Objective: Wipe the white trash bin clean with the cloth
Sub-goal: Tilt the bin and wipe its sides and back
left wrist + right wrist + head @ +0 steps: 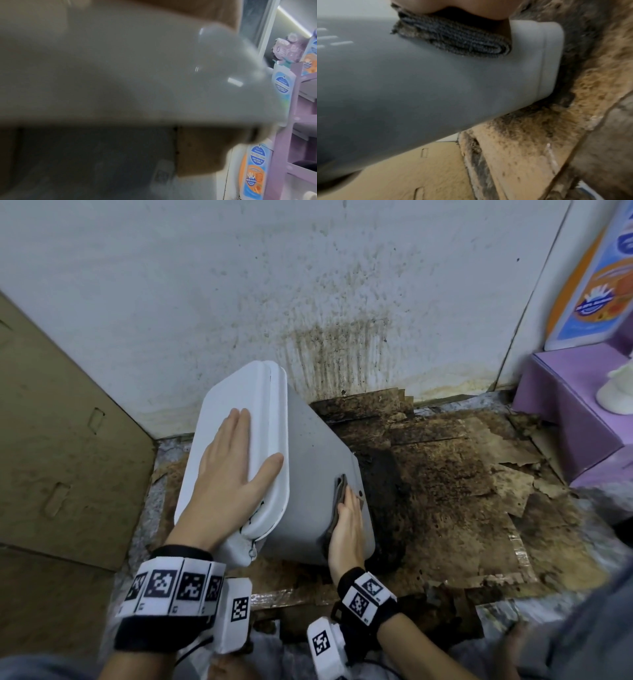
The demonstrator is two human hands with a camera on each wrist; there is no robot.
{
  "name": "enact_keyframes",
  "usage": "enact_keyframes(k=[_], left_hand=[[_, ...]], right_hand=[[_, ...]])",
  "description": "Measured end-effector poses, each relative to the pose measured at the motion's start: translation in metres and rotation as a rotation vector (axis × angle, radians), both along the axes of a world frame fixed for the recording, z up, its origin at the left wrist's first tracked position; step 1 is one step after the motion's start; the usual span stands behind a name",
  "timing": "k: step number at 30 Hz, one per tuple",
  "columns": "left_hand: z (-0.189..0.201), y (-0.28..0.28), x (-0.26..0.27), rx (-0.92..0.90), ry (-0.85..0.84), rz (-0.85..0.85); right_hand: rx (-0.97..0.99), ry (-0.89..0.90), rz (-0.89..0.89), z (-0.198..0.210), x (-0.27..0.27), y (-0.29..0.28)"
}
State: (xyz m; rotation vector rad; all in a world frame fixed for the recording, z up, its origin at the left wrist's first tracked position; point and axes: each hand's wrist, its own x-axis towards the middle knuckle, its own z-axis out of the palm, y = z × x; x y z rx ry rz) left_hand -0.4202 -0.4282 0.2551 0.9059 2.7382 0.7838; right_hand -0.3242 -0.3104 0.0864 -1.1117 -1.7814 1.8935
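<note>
From the head view, the white trash bin (308, 474) leans to the left on stained cardboard sheets (462, 474), its lid end up and toward the wall (171, 285), its base low near the person. The left hand (233, 467) lies flat on the lid (239, 405), fingers straight and together, thumb spread toward the lid's right edge. The right hand (347, 529) presses a folded grey cloth (340, 484) against the bin's side wall, fingers straight and pointing up the wall; the cloth's tip shows just past the fingertips. A brown cardboard panel (68, 422) stands close on the left, with only a narrow strip of floor between it and the bin. On the right, open cardboard floor runs to a purple display stand (565, 412), which sits well apart from the bin.

In the left wrist view, blurred pale plastic of the bin (137, 74) fills most of the frame; the hand's fingers cannot be made out here. The purple stand's shelves (300, 121) rise at the right edge.

In the right wrist view, the cloth (453, 39), folded in layers, lies under the palm (471, 9) on the bin's grey-looking wall (402, 88), just short of the paler band at the bin's base edge (546, 54). Mould-speckled cardboard (539, 128) lies beyond that edge
</note>
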Motion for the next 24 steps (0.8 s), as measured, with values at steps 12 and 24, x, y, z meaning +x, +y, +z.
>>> enact_keyframes(k=[12,24], left_hand=[[-0.008,0.000,-0.005,-0.019,0.040,-0.028],[-0.006,0.000,-0.003,0.003,0.025,-0.031]], right_hand=[[0.261,0.285,0.345,0.089,-0.011,-0.021],[0.335,0.209,0.215,-0.013,0.013,0.017]])
